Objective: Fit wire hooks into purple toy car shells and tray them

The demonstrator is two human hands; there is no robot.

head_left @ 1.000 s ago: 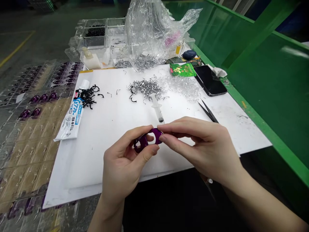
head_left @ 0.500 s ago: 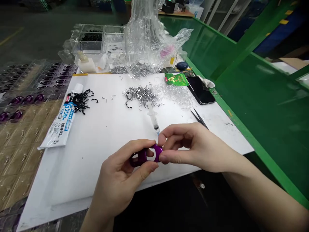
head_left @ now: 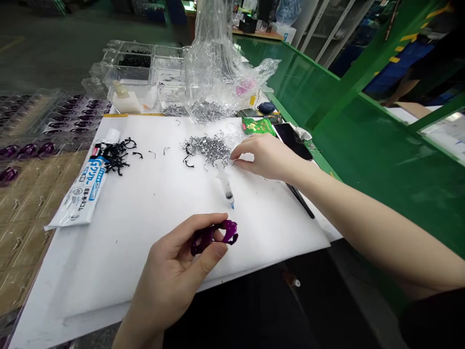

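Observation:
My left hand grips a glossy purple ring-shaped plastic part between thumb and fingers, above the front of the white pad. An opening shows through the part; its left end is partly covered by my fingers. My right hand is at the right edge of a pile of small silver pieces, thumb and forefinger drawn together in a pinch. Whatever lies between those fingertips is too small to make out. A clear syringe with a blue tip lies between the pile and the purple part.
Black tweezers and a phone lie on the right, by a green packet. A white-blue tube and black curly pieces are left. Clear plastic sheeting hangs behind; trays of purple parts stand left.
My right hand has let go of the purple part and moved forward to the silver pile. My left hand still holds the part, which is slightly turned. The view has shifted a little.

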